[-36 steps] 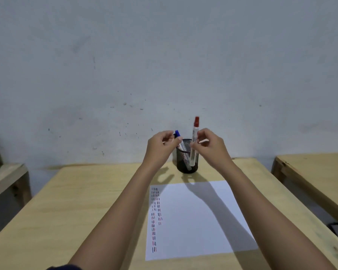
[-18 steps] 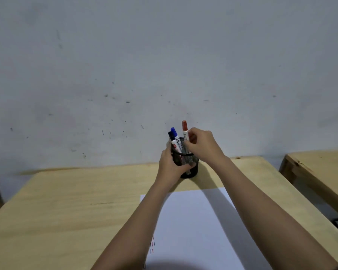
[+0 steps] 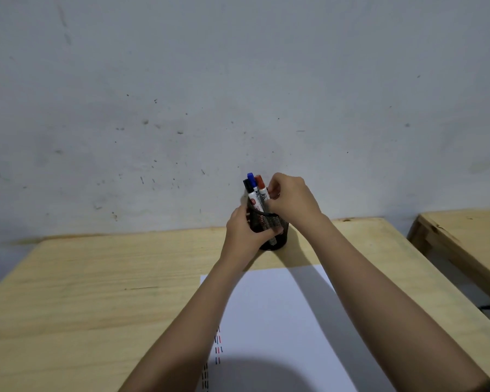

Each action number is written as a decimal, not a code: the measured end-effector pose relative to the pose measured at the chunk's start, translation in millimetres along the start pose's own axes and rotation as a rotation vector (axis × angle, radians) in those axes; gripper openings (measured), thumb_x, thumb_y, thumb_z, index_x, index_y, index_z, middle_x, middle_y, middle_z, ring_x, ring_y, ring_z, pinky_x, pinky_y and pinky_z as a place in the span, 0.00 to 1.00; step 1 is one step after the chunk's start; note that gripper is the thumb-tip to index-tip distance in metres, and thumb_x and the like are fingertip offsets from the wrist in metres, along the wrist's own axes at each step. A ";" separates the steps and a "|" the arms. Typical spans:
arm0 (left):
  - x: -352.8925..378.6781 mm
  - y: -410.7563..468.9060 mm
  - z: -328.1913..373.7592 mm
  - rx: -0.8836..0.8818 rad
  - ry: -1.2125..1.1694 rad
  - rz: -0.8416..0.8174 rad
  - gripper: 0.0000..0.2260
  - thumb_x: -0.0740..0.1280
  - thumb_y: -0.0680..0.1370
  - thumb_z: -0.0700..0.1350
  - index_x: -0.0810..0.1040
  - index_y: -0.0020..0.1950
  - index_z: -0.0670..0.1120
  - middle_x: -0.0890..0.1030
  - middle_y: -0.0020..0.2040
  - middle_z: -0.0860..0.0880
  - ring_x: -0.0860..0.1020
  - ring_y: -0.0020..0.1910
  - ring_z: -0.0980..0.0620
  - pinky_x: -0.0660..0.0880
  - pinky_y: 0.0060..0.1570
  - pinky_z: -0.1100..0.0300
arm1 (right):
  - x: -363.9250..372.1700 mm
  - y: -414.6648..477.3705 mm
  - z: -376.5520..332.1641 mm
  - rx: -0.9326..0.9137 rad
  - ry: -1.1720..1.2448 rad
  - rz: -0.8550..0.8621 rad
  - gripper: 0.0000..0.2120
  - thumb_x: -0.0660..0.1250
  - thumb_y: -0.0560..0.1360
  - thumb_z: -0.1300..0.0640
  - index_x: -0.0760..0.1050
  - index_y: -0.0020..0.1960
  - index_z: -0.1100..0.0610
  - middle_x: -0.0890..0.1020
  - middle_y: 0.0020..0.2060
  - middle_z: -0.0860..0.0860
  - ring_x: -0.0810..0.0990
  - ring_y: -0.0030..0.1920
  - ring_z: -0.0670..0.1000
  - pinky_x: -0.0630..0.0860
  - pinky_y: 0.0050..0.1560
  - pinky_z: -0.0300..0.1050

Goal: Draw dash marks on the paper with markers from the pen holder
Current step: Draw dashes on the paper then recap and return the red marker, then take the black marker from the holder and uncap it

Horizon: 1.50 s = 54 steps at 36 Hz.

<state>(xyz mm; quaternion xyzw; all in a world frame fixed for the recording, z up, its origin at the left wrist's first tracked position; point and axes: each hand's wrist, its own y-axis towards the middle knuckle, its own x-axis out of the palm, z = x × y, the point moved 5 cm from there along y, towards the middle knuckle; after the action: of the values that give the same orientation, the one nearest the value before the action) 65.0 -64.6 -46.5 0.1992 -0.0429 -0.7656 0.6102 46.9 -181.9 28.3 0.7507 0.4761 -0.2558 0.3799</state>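
A black mesh pen holder (image 3: 277,223) stands at the far edge of the wooden table (image 3: 96,278). My left hand (image 3: 245,230) wraps around its left side. Three markers stick up from it: a black-capped one (image 3: 247,185), a blue-capped one (image 3: 251,181) and a red-capped one (image 3: 260,183). My right hand (image 3: 292,198) is over the holder's right rim, fingers curled against the red marker's white barrel. White paper (image 3: 280,321) lies in front of the holder, with red, blue and black dash marks (image 3: 217,345) near its left edge.
A grey scuffed wall (image 3: 238,94) rises directly behind the table. A second wooden table (image 3: 464,236) stands to the right across a narrow gap. My forearms cross over the paper.
The red marker has gone down into the holder beside the blue and black ones. My left hand moved from the blue marker's cap to grip the holder. The view shifted left and closer.
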 end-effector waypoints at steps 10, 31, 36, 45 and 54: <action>-1.8 -0.7 -2.8 0.000 0.010 -0.029 0.28 0.79 0.64 0.48 0.73 0.61 0.50 0.78 0.55 0.49 0.78 0.55 0.56 0.76 0.50 0.66 | 6.3 -0.8 -3.2 0.009 0.077 -0.113 0.02 0.72 0.67 0.59 0.81 0.40 0.55 0.82 0.37 0.52 0.82 0.42 0.52 0.80 0.46 0.47; -10.2 -4.1 4.8 0.004 0.076 -0.087 0.24 0.77 0.67 0.43 0.74 0.61 0.46 0.76 0.55 0.49 0.77 0.50 0.60 0.74 0.47 0.72 | -8.8 -10.6 -14.6 -0.018 0.304 0.033 0.05 0.72 0.69 0.61 0.81 0.44 0.60 0.80 0.33 0.50 0.79 0.36 0.46 0.71 0.33 0.22; -22.2 -9.3 18.5 0.005 0.133 -0.016 0.20 0.73 0.70 0.43 0.75 0.61 0.44 0.76 0.57 0.47 0.75 0.56 0.51 0.72 0.52 0.65 | -31.9 -26.0 -34.0 -0.120 0.388 0.158 0.03 0.69 0.72 0.62 0.78 0.41 0.55 0.79 0.32 0.42 0.78 0.33 0.34 0.70 0.36 0.22; -80.0 -40.9 90.7 0.109 -0.072 0.190 0.12 0.66 0.77 0.42 0.77 0.60 0.43 0.80 0.56 0.45 0.78 0.50 0.53 0.72 0.48 0.75 | -54.4 -69.8 -65.9 -0.269 0.337 0.080 0.06 0.65 0.76 0.53 0.79 0.50 0.54 0.82 0.46 0.51 0.80 0.46 0.46 0.75 0.48 0.34; -99.6 -96.0 124.0 0.157 -0.157 0.051 0.05 0.67 0.76 0.42 0.79 0.50 0.49 0.82 0.43 0.50 0.81 0.43 0.51 0.78 0.55 0.53 | -54.1 -124.1 -77.4 -0.368 0.150 -0.073 0.09 0.63 0.77 0.58 0.78 0.54 0.55 0.78 0.46 0.54 0.76 0.46 0.48 0.72 0.52 0.40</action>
<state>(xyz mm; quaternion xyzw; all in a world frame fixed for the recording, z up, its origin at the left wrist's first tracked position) -49.8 32.3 62.7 0.1845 -0.1553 -0.7575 0.6066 -86.7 -115.0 73.0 0.6678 0.5688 -0.1215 0.4645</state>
